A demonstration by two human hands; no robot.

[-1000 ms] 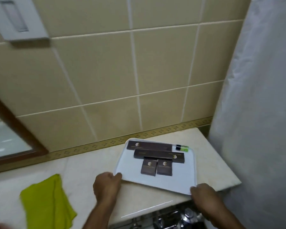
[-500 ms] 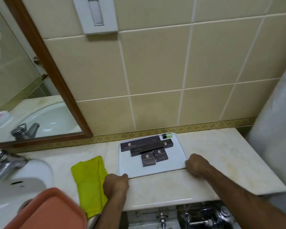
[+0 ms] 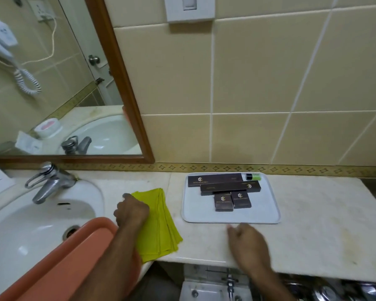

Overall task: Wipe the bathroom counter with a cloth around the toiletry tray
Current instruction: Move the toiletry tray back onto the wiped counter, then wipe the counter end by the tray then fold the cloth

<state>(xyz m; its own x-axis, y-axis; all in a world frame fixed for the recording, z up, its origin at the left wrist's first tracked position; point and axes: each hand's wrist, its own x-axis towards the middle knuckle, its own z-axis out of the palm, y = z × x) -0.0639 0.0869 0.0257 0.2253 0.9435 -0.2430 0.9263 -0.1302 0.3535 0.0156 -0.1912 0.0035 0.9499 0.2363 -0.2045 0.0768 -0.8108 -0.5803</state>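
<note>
**Yellow-green cloth under left hand, tray set against back wall**

Yellow-green microfibre cloth (image 3: 159,222), folded in layers, lies flat on the beige marble counter (image 3: 313,224) between the white basin (image 3: 30,224) and the toiletry tray (image 3: 230,216). We see the left hand (image 3: 131,210) resting on the cloth's left far corner, fingers curled into a loose fist with the knuckles toward the wall; we cannot tell whether the fingertips pinch the fabric, because they are tucked beneath the hand. The left forearm crosses above an orange plastic tub (image 3: 59,263) that sits at the near edge of the basin.

The right hand (image 3: 246,240) is over the counter just in front of the tray's near rim, apart from it. It is motion-blurred; the fingers appear relaxed and slightly bent, holding nothing.

The tray is white, rectangular with rounded corners, and stands on the counter with its far edge close to the patterned tile border. On it we note:

- two long dark boxes (image 3: 224,183), laid crosswise and overlapping;
- two small dark boxes (image 3: 232,200), side by side nearer to us;
- a small green bottle with a black cap (image 3: 254,176), lying at the far right corner.

A chrome mixer tap (image 3: 50,181) stands behind the basin, below the wood-framed mirror (image 3: 117,79).
</note>
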